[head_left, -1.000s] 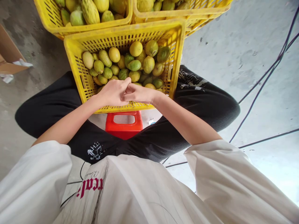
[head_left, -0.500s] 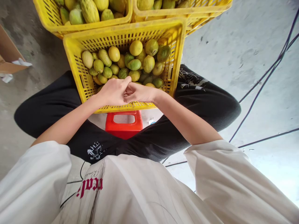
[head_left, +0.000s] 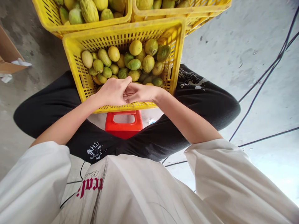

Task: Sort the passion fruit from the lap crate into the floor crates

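Observation:
My left hand [head_left: 114, 91] and my right hand [head_left: 143, 92] are clasped together, the fingers of each curled into the other. Nothing shows between them, though the inner fingers are partly hidden. Both are above the near side of a yellow plastic crate [head_left: 122, 30] with slotted walls. Inside lie many oval yellow-green fruits [head_left: 134, 64], some greener, some yellower, of a kind I cannot make out for sure. The clasped hands cover part of the nearest fruits.
Two more yellow crates, one at the back left [head_left: 93, 26] and one at the back right [head_left: 161, 13], hold similar fruits. A red plastic stool [head_left: 123, 127] stands between my legs. Black cables [head_left: 268, 76] cross the concrete floor at right; an open cardboard box [head_left: 9, 51] is at left.
Almost nothing differs. My hands stay clasped in the same place over the crate, and the fruits have not moved; the view has shifted very slightly.

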### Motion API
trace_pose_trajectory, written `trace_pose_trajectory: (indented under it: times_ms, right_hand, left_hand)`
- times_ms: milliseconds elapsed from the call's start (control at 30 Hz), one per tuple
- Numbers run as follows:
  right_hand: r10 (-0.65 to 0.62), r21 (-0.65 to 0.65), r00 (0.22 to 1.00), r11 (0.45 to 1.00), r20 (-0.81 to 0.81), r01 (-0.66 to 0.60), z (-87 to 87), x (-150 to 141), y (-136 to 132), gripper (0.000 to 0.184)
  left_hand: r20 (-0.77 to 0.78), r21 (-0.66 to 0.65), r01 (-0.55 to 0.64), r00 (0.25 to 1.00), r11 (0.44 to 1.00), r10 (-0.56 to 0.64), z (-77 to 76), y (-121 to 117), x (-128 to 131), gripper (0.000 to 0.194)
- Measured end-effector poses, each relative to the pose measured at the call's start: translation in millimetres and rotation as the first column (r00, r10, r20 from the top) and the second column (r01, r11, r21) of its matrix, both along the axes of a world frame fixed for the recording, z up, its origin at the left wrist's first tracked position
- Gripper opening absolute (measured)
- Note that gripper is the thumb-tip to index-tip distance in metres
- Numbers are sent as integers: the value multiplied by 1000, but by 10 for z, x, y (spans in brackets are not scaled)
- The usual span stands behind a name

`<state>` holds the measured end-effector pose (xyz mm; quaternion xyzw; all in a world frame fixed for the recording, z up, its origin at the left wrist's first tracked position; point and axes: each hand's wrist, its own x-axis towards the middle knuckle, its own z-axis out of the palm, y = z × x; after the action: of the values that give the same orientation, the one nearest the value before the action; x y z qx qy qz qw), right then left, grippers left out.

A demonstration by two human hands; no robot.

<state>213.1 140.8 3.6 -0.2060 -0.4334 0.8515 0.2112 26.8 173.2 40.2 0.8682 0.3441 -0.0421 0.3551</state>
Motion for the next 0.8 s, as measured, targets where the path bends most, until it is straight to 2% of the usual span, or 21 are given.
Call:
trace_pose_trajectory:
  times_ms: [133, 233, 400, 533, 700, 800]
  right_hand:
    - [-15, -5, 997, 1000, 79, 15, 11, -36, -18, 27]
    - [-30, 45, 994, 999, 105, 26, -9, -44, 10, 29]
    - [50, 120, 993, 991, 104, -62, -15, 24, 91, 25]
    - [85, 129, 993, 987, 83, -95, 16, 76, 90, 22]
    - [63, 93, 989, 993, 130, -76, 49, 46, 46, 24]
    - [-10, 86, 984, 996, 179, -5, 38, 3, 39, 26]
  left_hand:
    - [-19, -16, 20, 1000, 1000, -21, -22, 15, -26, 57]
    - [-50, -31, 11, 999, 999, -12, -17, 20, -27, 60]
    - [-41, -3, -19, 999, 1000, 19, -12, -8, 0, 61]
    - [22, 15, -36, 999, 999, 36, -31, -39, 0, 59]
    - [55, -8, -37, 998, 999, 37, -84, -41, -39, 55]
    - [51, -5, -39, 998, 999, 39, -120, -48, -49, 55]
